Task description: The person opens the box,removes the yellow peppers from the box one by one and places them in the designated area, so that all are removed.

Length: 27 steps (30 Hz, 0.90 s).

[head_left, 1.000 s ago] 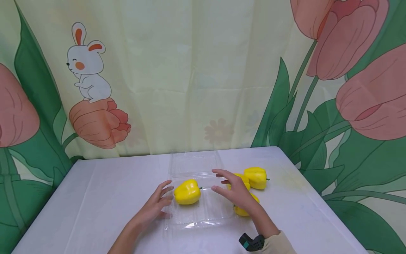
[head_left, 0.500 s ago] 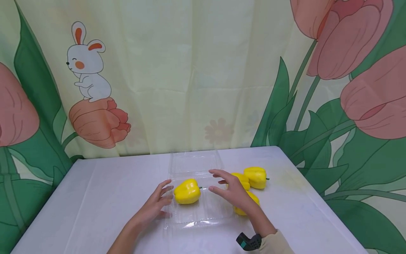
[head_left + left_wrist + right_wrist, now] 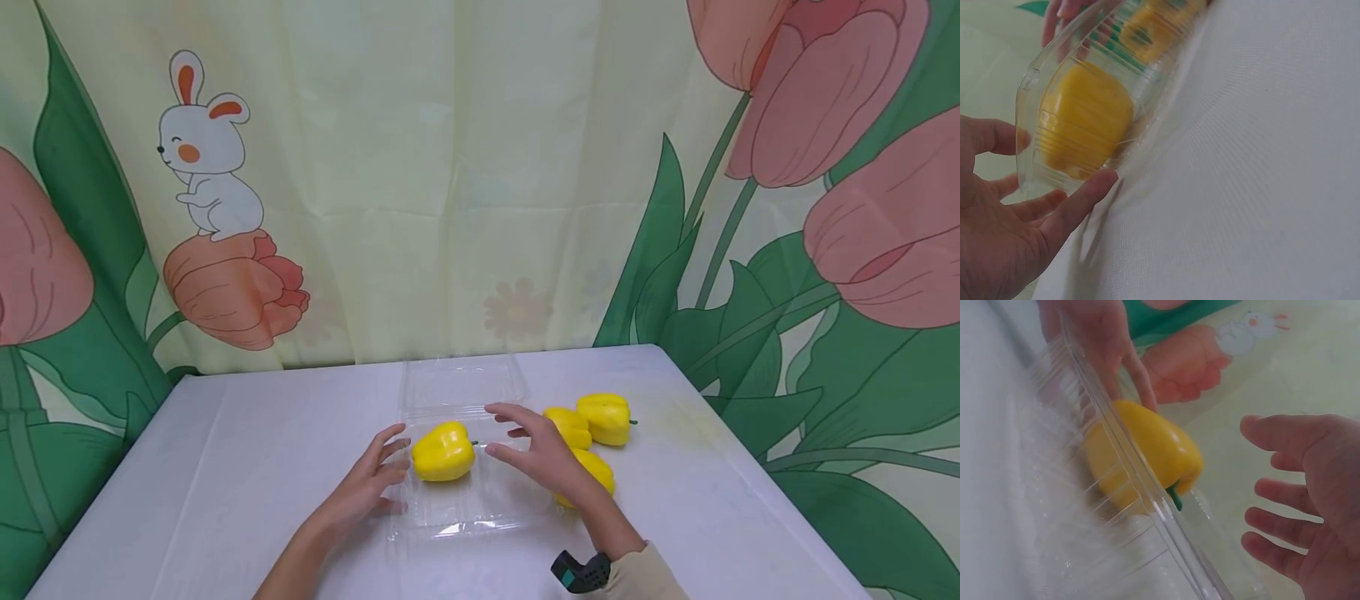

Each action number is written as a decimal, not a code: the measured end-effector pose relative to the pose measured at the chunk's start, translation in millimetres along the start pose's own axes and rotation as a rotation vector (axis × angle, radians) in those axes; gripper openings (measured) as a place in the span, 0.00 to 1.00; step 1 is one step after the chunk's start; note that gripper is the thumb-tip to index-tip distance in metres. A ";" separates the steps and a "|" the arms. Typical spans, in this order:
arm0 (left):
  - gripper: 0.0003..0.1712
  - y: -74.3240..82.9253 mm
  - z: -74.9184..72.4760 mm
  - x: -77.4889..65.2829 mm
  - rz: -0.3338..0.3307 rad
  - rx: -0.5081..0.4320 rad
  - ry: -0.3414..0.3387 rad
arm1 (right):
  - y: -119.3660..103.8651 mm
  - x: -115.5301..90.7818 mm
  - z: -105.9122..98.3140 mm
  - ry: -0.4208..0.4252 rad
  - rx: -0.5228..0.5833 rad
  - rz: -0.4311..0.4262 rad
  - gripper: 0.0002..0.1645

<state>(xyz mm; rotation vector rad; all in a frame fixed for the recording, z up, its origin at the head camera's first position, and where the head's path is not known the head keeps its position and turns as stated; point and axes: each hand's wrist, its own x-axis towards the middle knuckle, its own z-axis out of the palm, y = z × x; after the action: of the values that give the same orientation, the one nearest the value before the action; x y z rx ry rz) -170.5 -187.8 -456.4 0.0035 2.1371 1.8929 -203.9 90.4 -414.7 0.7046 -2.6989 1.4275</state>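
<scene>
A clear plastic clamshell container (image 3: pixel 517 500) lies on the table with its lid (image 3: pixel 461 387) folded back behind it. One yellow bell pepper (image 3: pixel 443 452) rests on its side in the left half of the base, its green stem (image 3: pixel 1174 495) pointing right. At the container's left wall is my left hand (image 3: pixel 366 477), fingers spread and fingertips right at the plastic; the left wrist view shows the thumb low by the bottom edge. My right hand (image 3: pixel 543 450) hovers over the container's right half, fingers parted, nothing in its grasp.
To the right of the container sit three more yellow bell peppers: one at the back (image 3: pixel 603 419), one beside it (image 3: pixel 567 427), and one nearer (image 3: pixel 594 473), partly behind the right forearm. A white-covered table (image 3: pixel 247 467) meets a printed curtain (image 3: pixel 390 208) at the back.
My right hand has drifted slightly left, away from the loose peppers and toward the pepper in the container. The left hand, container and peppers have stayed in place.
</scene>
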 end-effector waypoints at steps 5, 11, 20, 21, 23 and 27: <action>0.37 -1.5 -1.2 0.7 0.009 -0.001 -0.009 | 1.9 -0.1 2.6 0.003 -0.006 0.002 0.33; 0.38 -0.5 -0.9 1.1 0.008 0.003 -0.015 | 5.1 0.5 4.6 -0.008 -0.021 -0.001 0.32; 0.38 -1.0 -1.9 1.6 0.017 0.000 -0.027 | 4.0 1.6 8.6 -0.043 -0.012 0.003 0.33; 0.38 -1.3 -2.2 1.8 0.015 -0.001 -0.028 | 4.1 1.7 9.3 -0.047 -0.014 0.011 0.33; 0.38 -2.0 -2.5 2.3 0.012 0.000 -0.027 | 3.8 1.5 10.3 -0.056 -0.020 0.020 0.33; 0.38 -2.7 -2.8 3.0 0.008 -0.002 -0.032 | 1.6 1.3 10.7 -0.063 -0.015 0.016 0.33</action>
<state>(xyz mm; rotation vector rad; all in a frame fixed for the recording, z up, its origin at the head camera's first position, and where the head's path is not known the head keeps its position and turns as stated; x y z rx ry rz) -173.5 -190.4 -459.4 0.0411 2.1169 1.8871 -203.5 82.3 -422.0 0.7421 -2.7653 1.4102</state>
